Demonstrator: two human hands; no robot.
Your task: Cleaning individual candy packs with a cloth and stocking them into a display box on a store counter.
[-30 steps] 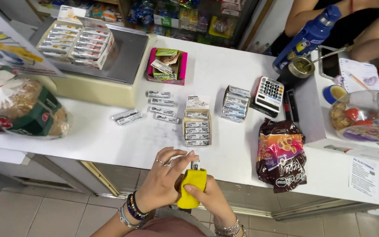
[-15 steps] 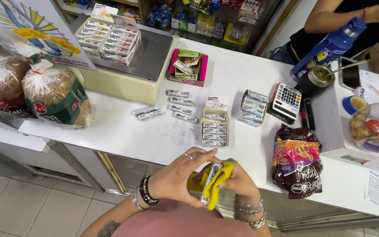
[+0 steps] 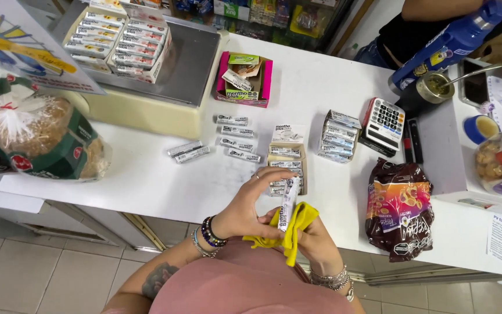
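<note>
You hold one small candy roll (image 3: 289, 203) upright in your hands, just past the near edge of the white counter (image 3: 146, 174). Your left hand (image 3: 245, 212) pinches it with bent fingers. Your right hand (image 3: 312, 235) grips a yellow cloth (image 3: 297, 224) around the low end of the roll.

Just behind the roll sits a small open box (image 3: 287, 160) with more rolls lying in it. Far off, a pink box (image 3: 243, 79) holds packs of sweets. At the far left, a big open box (image 3: 120, 40) on a metal scale (image 3: 190, 61) is full of rolls in rows.

Loose rolls (image 3: 236, 139) lie on the counter left of the small box. A stack of rolls (image 3: 337, 136) and a calculator (image 3: 383, 122) sit to the right. A dark snack bag (image 3: 399, 209) lies near your right hand. Bagged bread (image 3: 42, 139) sits at the left.
</note>
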